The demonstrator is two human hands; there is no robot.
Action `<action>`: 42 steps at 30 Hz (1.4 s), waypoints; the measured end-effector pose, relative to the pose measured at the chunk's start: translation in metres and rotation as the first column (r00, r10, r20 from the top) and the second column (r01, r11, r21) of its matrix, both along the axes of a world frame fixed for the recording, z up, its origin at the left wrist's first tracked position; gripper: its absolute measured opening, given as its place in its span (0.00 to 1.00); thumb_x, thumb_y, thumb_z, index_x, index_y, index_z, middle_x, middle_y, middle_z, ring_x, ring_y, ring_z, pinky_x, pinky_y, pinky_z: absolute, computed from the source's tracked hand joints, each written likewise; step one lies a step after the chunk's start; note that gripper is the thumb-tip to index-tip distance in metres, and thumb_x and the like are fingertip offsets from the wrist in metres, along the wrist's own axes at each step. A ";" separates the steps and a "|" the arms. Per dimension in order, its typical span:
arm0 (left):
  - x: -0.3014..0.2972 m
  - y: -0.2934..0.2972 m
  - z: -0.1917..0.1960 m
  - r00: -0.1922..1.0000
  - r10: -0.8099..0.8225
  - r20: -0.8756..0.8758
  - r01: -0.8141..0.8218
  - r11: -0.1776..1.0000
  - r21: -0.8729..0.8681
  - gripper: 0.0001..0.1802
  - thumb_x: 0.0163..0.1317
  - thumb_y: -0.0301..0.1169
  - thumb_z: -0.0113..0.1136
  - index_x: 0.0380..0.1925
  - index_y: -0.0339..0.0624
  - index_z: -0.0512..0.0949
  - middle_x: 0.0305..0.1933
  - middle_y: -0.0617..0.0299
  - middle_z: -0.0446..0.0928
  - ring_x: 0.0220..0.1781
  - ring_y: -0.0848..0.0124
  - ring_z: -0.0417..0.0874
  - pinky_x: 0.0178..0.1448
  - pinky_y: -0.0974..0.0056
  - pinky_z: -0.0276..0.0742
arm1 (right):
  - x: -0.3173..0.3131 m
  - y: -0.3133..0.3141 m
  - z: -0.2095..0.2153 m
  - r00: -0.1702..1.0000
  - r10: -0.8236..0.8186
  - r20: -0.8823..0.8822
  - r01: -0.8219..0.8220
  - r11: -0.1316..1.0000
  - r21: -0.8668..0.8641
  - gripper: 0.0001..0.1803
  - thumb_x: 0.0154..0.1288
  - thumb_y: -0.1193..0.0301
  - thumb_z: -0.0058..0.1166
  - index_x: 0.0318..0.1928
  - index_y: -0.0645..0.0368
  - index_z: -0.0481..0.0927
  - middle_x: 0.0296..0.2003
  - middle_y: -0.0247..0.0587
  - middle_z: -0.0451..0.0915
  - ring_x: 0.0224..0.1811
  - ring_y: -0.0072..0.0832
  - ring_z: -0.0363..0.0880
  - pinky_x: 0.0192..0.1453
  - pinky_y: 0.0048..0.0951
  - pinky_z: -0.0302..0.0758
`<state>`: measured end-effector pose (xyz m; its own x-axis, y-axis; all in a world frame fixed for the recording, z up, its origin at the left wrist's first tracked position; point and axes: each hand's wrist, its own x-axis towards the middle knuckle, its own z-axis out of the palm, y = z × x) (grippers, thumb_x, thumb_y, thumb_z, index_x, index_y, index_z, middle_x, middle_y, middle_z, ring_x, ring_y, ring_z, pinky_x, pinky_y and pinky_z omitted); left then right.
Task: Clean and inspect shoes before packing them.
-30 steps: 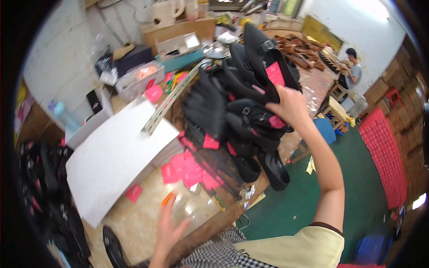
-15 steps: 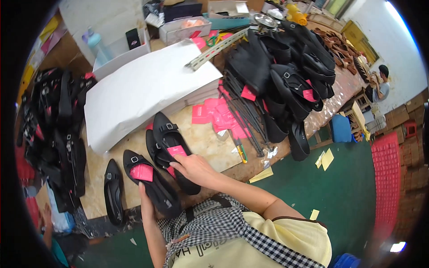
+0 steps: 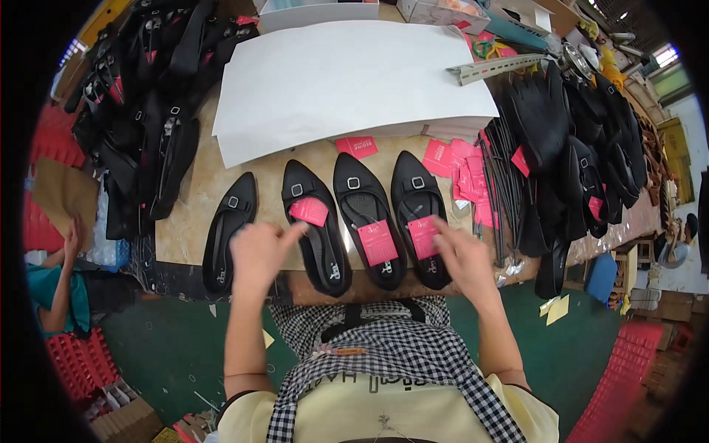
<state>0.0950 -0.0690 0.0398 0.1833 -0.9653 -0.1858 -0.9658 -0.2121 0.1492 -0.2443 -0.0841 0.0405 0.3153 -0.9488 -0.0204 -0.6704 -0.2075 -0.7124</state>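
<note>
Several black pointed flats with square buckles stand in a row along the table's near edge, toes away from me. The leftmost flat shows no tag. A pink tag lies in the flat beside it, and others lie in the two to the right. My left hand, slightly blurred, hovers between the two left flats, thumb stretched toward the second; it is open, holding nothing visible. My right hand is open by the rightmost flat, fingertips near its pink tag; contact is unclear.
White paper sheets lie stacked behind the row, a slotted metal strip across their corner. Loose pink tags and thin black strips lie right. Black shoes pile up left and right. Another person's hand shows far left.
My view has swung round to face the table squarely. Both hands have come off the flats they gripped, and those flats now stand side by side in a row.
</note>
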 end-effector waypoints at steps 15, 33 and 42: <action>-0.017 -0.280 -0.031 0.987 -0.150 0.058 0.160 0.885 -0.437 0.28 0.68 0.52 0.46 0.68 0.66 0.65 0.70 0.46 0.64 0.76 0.46 0.53 0.70 0.26 0.46 | 0.006 0.003 -0.015 0.967 -0.171 0.188 0.157 0.984 0.087 0.27 0.66 0.73 0.56 0.65 0.65 0.69 0.64 0.53 0.70 0.67 0.44 0.68 0.70 0.37 0.64; -0.002 -0.306 -0.026 0.996 0.040 0.078 -0.007 0.923 -0.385 0.24 0.63 0.42 0.56 0.61 0.57 0.74 0.54 0.52 0.74 0.59 0.54 0.73 0.59 0.38 0.71 | -0.013 0.009 0.005 0.968 -0.181 0.176 0.207 0.968 -0.139 0.24 0.64 0.81 0.51 0.61 0.63 0.74 0.61 0.48 0.71 0.65 0.39 0.69 0.66 0.35 0.65; 0.019 -0.310 -0.022 0.982 0.180 0.061 -0.092 0.732 -0.675 0.21 0.59 0.39 0.62 0.54 0.53 0.78 0.50 0.56 0.76 0.54 0.56 0.74 0.54 0.48 0.75 | -0.010 0.000 0.007 0.970 -0.200 0.140 0.218 0.968 -0.127 0.22 0.63 0.80 0.54 0.59 0.61 0.76 0.60 0.48 0.72 0.64 0.42 0.70 0.68 0.37 0.64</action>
